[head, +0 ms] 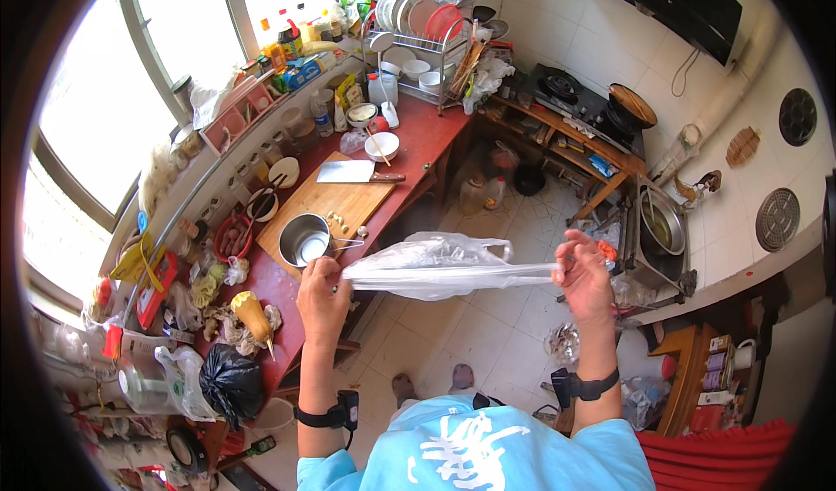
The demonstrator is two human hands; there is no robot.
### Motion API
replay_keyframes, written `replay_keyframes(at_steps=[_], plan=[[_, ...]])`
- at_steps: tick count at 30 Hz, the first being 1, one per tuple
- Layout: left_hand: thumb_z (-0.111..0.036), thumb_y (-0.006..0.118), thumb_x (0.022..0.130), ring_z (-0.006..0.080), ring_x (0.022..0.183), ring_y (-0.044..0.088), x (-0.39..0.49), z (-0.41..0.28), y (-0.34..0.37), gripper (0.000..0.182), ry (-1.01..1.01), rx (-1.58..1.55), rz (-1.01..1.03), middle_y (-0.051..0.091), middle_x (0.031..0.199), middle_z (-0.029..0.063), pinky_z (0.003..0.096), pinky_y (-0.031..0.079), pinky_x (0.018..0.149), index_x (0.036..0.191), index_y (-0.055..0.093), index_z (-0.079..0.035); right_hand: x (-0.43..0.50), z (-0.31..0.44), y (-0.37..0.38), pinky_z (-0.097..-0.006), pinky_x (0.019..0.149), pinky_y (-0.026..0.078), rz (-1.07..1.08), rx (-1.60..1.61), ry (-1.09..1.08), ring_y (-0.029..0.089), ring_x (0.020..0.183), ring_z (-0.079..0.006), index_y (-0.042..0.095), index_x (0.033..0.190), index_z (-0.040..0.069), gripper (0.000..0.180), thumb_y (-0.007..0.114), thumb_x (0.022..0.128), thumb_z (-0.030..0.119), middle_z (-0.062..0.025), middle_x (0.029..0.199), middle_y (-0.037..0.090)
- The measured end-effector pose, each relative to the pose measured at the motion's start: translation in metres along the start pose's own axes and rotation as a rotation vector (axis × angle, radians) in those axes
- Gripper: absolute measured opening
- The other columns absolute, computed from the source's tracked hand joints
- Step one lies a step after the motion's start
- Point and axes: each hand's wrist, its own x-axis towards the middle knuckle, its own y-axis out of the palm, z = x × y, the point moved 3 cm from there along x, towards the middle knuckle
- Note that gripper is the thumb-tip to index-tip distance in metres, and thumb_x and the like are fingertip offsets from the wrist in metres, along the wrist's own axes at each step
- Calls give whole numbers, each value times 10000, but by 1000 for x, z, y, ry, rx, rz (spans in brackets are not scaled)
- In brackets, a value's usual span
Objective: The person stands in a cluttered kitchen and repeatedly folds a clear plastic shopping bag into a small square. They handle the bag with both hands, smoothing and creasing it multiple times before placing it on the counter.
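Observation:
A thin clear plastic bag (431,272) is stretched sideways in front of me, over the tiled floor. My left hand (323,295) pinches one end of it near the counter's edge. The other end is gripped between thumb and fingers of my right hand (581,275), its remaining fingers raised. Just beyond my left hand a steel saucepan (305,239) stands on the wooden cutting board (353,193). Several garlic cloves (336,219) lie beside the pan. Farther back on the board rests a cleaver (356,171) with a wooden handle.
The red counter (424,125) holds a white bowl with chopsticks (382,146), a red basket (233,237), a butternut squash (253,318) and a black plastic bag (230,378). A dish rack (418,43) fills the corner. Right of it is a gas stove (588,109); a metal basin (661,220) sits nearer.

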Motion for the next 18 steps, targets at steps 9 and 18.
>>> replay_keyframes(at_steps=[9, 18], plan=[[75, 568, 762, 47, 677, 502, 4, -13, 0, 129, -226, -496, 13, 607, 1016, 59, 206, 422, 603, 874, 593, 15, 11, -4, -9, -275, 678, 494, -108, -490, 8, 624, 802, -154, 636, 1137, 22, 233, 594, 921, 100, -101, 944, 679], [57, 591, 758, 227, 657, 575, -7, -103, 34, 144, -36, -373, 117, 590, 991, 161, 321, 487, 597, 857, 493, 21, -29, -79, 129, -394, 884, 451, 459, -1565, -674, 574, 1093, -284, 623, 1122, 46, 403, 740, 737, 78, -124, 1127, 621]])
